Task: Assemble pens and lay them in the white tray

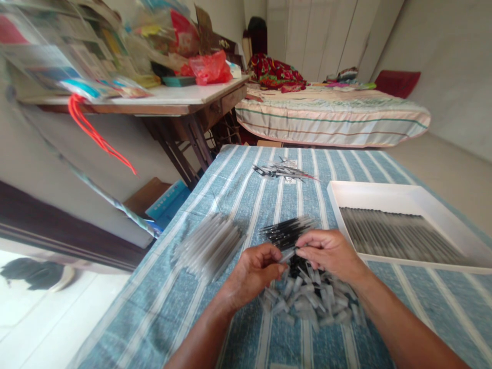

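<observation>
My left hand [253, 274] pinches a small translucent piece [287, 254] that looks like a pen cap. Against its other end are the closed fingertips of my right hand [326, 252]; a dark bit shows there, too small to name. Just under the hands lies a loose heap of translucent caps [326, 302], with small black parts [298, 266] at its upper edge. Behind the fingers is a bundle of thin black pen parts [286, 230]. Left of my left hand, a stack of frosted pen barrels [209, 246] is blurred.
A shallow white box [376, 192] holding a row of pens [395, 233] stands at the right on the striped tablecloth [161, 312]. Thin dark and grey pieces [284, 170] lie toward the far edge. Beyond are a cluttered desk [184, 97] and a bed [330, 115].
</observation>
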The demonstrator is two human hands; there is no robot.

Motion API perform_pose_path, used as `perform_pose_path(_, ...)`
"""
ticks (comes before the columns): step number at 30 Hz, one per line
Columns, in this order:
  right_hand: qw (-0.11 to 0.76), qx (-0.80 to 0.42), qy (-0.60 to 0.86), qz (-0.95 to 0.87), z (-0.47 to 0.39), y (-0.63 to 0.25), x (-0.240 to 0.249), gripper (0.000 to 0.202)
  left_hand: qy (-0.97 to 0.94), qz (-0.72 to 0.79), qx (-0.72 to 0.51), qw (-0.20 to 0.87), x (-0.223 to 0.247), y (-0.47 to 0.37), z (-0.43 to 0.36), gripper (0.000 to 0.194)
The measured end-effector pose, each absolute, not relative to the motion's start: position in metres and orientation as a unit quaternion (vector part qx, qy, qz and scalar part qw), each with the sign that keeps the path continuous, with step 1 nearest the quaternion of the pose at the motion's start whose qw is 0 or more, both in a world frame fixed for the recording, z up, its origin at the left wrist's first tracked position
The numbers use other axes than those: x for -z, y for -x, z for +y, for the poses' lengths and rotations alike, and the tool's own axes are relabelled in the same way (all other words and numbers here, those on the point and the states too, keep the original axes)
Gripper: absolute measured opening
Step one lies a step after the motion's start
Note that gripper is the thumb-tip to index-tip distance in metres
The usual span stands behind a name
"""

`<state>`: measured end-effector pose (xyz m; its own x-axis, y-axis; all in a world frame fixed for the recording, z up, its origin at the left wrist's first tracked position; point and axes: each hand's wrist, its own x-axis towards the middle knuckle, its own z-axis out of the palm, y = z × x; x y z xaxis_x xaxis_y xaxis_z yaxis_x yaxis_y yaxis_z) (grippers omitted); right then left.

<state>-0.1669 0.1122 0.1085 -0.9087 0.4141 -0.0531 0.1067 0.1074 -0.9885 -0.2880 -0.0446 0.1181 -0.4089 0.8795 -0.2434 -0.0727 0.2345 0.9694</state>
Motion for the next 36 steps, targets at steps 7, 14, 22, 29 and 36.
perform_pose_path(7, 0.102, -0.549, 0.136, -0.818, 0.1174, 0.1633, -0.1133, 0.016, -0.336, 0.648, -0.512, 0.453, -0.1166, 0.2885, -0.0450, 0.012)
perform_pose_path(14, 0.085, -0.501, 0.112, -0.854, 0.1195, 0.1624, -0.1155, 0.014, -0.356, 0.667, -0.487, 0.438, -0.1132, 0.2897, -0.0454, 0.010)
perform_pose_path(22, 0.091, -0.503, 0.086, -0.855, 0.1214, 0.1627, -0.1127, 0.017, -0.337, 0.652, -0.485, 0.476, -0.1211, 0.2887, -0.0460, 0.011)
perform_pose_path(29, 0.078, -0.518, 0.101, -0.846, 0.1207, 0.1634, -0.1093, 0.018, -0.354, 0.659, -0.464, 0.474, -0.1202, 0.2909, -0.0465, 0.010)
perform_pose_path(36, 0.033, -0.535, 0.115, -0.837, 0.1203, 0.1639, -0.1117, 0.017, -0.370, 0.681, -0.452, 0.442, -0.1181, 0.2897, -0.0465, 0.005)
